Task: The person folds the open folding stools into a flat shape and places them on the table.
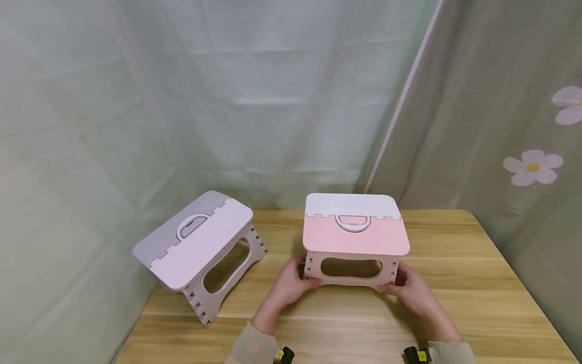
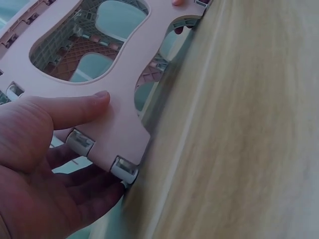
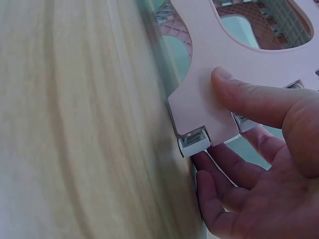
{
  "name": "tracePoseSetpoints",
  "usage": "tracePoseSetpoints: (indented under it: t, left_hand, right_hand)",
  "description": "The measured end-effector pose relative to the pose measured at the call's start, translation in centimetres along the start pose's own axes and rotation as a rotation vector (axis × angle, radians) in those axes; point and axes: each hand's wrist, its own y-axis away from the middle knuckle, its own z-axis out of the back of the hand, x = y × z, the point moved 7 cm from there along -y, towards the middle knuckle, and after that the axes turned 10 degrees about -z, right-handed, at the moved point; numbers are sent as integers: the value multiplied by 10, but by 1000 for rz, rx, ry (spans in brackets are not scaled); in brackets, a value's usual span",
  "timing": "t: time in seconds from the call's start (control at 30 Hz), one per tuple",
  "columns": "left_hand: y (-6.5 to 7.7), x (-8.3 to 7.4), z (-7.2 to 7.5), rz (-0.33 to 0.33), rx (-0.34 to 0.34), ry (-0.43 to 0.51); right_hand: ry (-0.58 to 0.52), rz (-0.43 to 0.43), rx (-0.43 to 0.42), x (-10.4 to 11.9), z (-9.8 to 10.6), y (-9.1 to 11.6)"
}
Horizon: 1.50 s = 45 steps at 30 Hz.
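Note:
A pink and white folding stool stands unfolded on the wooden table, its handle lying flat in the top. My left hand grips the lower left leg; in the left wrist view the thumb presses the pink front panel while the fingers curl behind the leg's edge. On the other side my right hand holds the lower right leg the same way, its thumb on the front face and the fingers behind. The stool's feet are at the table surface.
A second folding stool, grey and pale lilac, stands unfolded and angled at the table's left. Pale curtains hang behind and beside the wooden table; the right one bears white flowers.

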Motion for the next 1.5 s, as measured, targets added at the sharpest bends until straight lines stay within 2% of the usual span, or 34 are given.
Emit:
tracePoseSetpoints:
  t: [0.33,0.5,0.8,1.2,1.5]
  left_hand:
    - [-2,-3,-1,-27,-27,-51]
    - [-2,-2,-1,-5,-27,-39]
    - [-1,-2,1,-11,-35,-37]
    - [0,-2,3,-5,-58,-54]
    - [0,-1,3,6,-51,-56]
  right_hand:
    - [-42,-30,-3,-9,2,-2]
    - [-53,-30,10,-9,5,-1]
    - [-74,-28,21,-9,4,-1]
    - [-3,8,19,-5,6,1]
    - [1,4,18,-10,5,-1]
